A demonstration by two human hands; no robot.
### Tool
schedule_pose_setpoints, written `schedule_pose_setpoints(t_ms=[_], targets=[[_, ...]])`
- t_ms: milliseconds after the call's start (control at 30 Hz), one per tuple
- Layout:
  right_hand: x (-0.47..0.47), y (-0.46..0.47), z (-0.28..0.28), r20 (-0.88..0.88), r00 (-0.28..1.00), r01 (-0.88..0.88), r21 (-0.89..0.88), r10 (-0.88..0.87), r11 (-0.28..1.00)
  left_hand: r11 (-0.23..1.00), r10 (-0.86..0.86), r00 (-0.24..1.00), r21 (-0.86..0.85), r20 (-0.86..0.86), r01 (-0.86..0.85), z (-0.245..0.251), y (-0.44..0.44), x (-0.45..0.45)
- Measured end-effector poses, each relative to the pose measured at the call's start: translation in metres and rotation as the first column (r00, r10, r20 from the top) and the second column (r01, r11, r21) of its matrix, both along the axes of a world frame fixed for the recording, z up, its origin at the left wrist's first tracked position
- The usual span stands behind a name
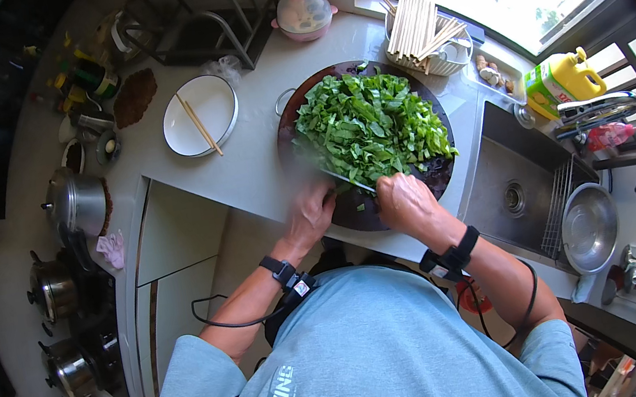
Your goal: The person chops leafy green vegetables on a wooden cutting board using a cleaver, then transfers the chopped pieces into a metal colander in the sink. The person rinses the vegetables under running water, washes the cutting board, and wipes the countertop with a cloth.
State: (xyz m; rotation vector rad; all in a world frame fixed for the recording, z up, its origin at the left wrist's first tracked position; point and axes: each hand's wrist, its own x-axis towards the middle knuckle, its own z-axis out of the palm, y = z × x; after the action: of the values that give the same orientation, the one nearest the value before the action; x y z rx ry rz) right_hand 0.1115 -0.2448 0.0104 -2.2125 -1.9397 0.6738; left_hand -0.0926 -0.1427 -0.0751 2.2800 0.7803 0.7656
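Note:
Chopped leafy greens (pixel 365 119) lie heaped on a dark round cutting board (pixel 359 220) with a metal ring handle. My right hand (pixel 405 200) is closed on the handle end of a knife (pixel 347 180), whose blade runs up and left along the near edge of the greens. The handle is hidden in my fist. At the board's near left edge is my left hand (pixel 314 208), by the blade; a blur covers part of this area, so I cannot tell whether its fingers touch the knife.
Left of the board, chopsticks (pixel 196 121) rest across a white dish (pixel 216 105). A pink-based egg cooker (pixel 304 13) stands behind. On the right are a basket of chopsticks (pixel 449 62), a sink (pixel 496 182), a metal basin (pixel 591 227) and a yellow jug (pixel 567 78). Pots stand far left.

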Motion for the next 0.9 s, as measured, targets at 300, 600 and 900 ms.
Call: schedule_pose_setpoints(t_ms=[300,600,900], targets=[[-0.025,0.015,-0.036,-0.107,0.992,0.075,0.045,-0.07,0.996,0.984,-0.082,0.99,0.151,-0.112,0.099,-0.001,-0.007,-0.005],[-0.011,-0.013,-0.011,-0.066,0.996,0.067,0.027,-0.065,0.997,0.999,-0.031,0.999,0.027,-0.028,0.032,0.002,-0.011,-0.016],[-0.036,0.015,-0.035,-0.118,0.99,0.078,-0.026,-0.08,0.997,0.987,-0.11,0.988,0.105,-0.109,0.122,-0.004,-0.011,-0.019]])
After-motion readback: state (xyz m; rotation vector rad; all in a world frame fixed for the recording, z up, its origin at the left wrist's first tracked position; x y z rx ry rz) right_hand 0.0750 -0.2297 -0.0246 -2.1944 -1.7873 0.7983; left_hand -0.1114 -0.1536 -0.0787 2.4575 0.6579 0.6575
